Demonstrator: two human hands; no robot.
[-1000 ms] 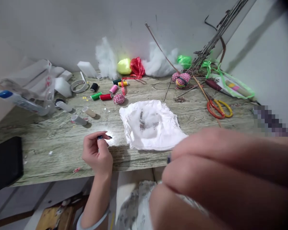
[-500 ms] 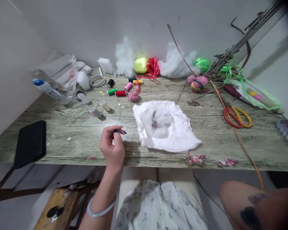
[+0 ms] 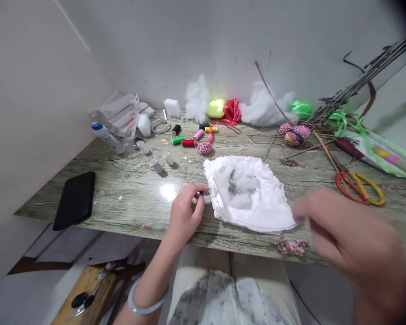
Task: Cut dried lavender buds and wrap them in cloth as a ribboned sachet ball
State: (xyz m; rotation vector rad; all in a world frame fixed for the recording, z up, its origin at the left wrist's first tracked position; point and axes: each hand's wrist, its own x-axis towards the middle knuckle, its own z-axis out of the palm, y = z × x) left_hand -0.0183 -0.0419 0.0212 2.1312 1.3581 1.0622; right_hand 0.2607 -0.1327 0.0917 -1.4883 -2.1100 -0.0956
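A white cloth [image 3: 270, 212] with ruffled edges lies flat on the table, with white fluffy fibre [image 3: 245, 178] and dark specks in its middle. My left hand [image 3: 186, 212] rests at its left edge, index finger reaching to the rim, other fingers loosely bent, thumb apart. Nothing shows in it; whether the fingertip touches the cloth is unclear. On the other side, my right hand [image 3: 352, 234] is smeared by motion near the cloth's lower right corner. Its fingers cannot be made out. Pink-and-white shreds [image 3: 292, 246] lie just left of it.
Scissors [image 3: 360, 187] lie right of the cloth, below a bundle of twigs [image 3: 368, 74]. Several thread spools [image 3: 188, 143] and a twine ball [image 3: 204, 148] sit behind. Fluffy stuffing [image 3: 265, 106] stands along the wall. A black phone-like slab [image 3: 75, 198] is at far left.
My left hand has moved right to the cloth's edge, its index finger straightening. My right hand has come up from below the table edge to the cloth's right side. The view has shifted left.
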